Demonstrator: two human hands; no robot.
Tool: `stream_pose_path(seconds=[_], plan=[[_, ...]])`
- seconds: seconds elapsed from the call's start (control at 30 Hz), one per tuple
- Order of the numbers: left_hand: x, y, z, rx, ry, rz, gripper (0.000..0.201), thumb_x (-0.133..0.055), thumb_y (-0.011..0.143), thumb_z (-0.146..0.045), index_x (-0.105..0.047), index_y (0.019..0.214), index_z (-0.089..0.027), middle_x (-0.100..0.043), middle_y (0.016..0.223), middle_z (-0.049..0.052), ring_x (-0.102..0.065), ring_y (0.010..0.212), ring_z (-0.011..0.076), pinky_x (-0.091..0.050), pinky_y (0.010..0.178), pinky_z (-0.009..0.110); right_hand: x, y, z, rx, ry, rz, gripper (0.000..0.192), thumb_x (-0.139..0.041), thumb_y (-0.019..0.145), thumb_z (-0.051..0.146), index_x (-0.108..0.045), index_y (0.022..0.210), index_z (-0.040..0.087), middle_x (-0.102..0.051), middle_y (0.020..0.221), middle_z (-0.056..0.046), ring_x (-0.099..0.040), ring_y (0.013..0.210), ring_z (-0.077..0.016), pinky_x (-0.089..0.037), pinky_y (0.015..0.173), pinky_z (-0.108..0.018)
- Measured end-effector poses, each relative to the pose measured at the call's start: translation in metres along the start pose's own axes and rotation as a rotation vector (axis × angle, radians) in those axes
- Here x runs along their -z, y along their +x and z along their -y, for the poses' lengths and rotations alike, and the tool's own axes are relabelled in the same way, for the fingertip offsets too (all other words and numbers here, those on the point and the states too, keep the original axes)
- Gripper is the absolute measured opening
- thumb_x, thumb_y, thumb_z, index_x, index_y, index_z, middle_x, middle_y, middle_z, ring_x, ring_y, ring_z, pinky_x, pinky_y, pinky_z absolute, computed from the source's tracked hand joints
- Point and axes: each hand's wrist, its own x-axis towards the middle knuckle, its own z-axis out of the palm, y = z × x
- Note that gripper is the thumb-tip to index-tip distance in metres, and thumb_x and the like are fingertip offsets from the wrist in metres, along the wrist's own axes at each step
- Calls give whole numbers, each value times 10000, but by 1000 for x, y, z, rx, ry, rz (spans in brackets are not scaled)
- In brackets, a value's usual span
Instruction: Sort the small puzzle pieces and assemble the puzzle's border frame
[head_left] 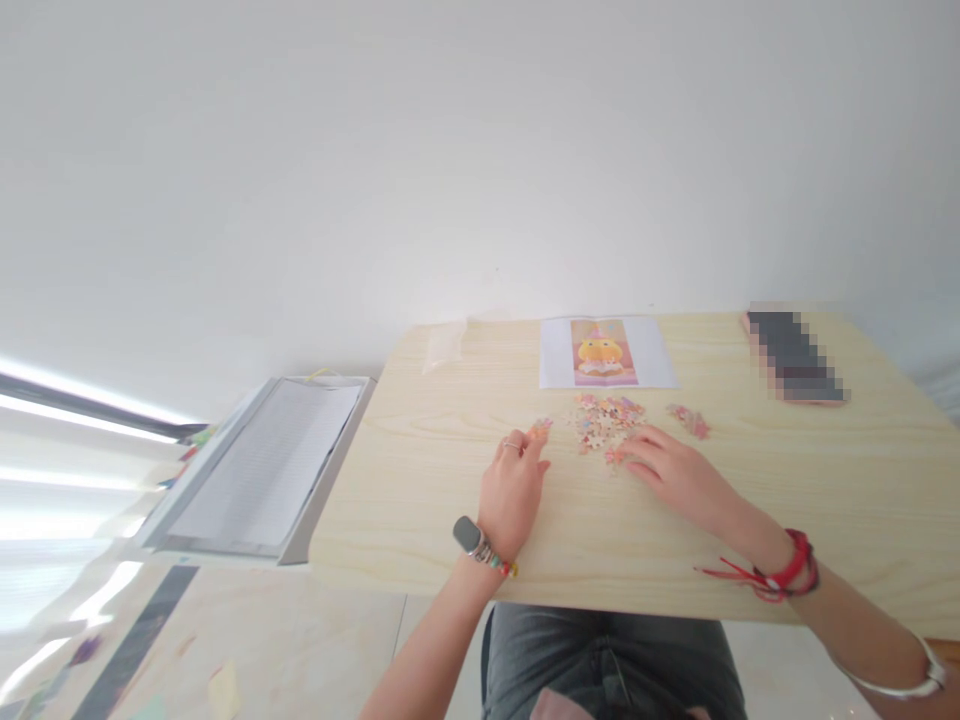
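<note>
A loose heap of small jigsaw puzzle pieces [600, 425] lies on the wooden table, many in pinks and pale tones. My left hand [514, 490] rests left of the heap, its fingers bent over a small cluster of puzzle pieces [540, 428] and its thumb held apart. From the right, my right hand [686, 480] reaches to the heap's near edge. Its thumb and fingertips close on a pinkish-orange puzzle piece [613, 456]. Behind the heap lies a printed sheet [559, 355] picturing a yellow cartoon figure with a cake.
Another small group of puzzle pieces [688, 420] lies right of the heap. A pixelated dark phone-like object [799, 355] is at the back right. A clear plastic bag [445, 345] lies at the back left. Papers fill a grey tray [296, 540] beside the table [390, 500].
</note>
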Motion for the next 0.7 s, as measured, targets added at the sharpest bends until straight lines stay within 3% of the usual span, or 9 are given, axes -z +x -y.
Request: stream_pose_path(seconds=[0.13, 0.23, 0.43, 0.7], plan=[[-11, -1, -30, -78, 0, 115, 146, -538, 834, -214, -574, 974, -192, -537, 981, 44, -542, 893, 174, -474, 735, 267, -2, -9, 3, 20, 5, 0, 230, -409, 867, 210, -597, 998, 234, -587, 933, -45, -588, 819, -169, -494, 711, -317], [-19, 1, -41, -120, 1, 143, 157, -483, 856, -182, -563, 987, -213, -531, 965, 31, -530, 872, 160, -462, 684, 239, -6, -11, 14, 5, -47, -2, 195, -430, 862, 230, -594, 966, 213, -583, 913, -53, -591, 802, -178, -494, 675, -309], [-27, 13, -37, -186, 11, 149, 176, -412, 872, -150, -575, 905, -209, -516, 959, 26, -506, 866, 152, -425, 658, 228, -21, -12, 24, -76, -132, -40, 190, -403, 875, 224, -584, 831, 183, -585, 871, -68, -590, 732, -182, -473, 617, -301], [-23, 14, -30, -235, -41, 175, 147, -419, 884, -167, -564, 867, -187, -520, 937, 25, -514, 836, 138, -433, 698, 234, -24, -8, 23, -21, -25, -32, 234, -343, 898, 205, -566, 831, 187, -569, 847, -62, -574, 722, -172, -468, 632, -303]])
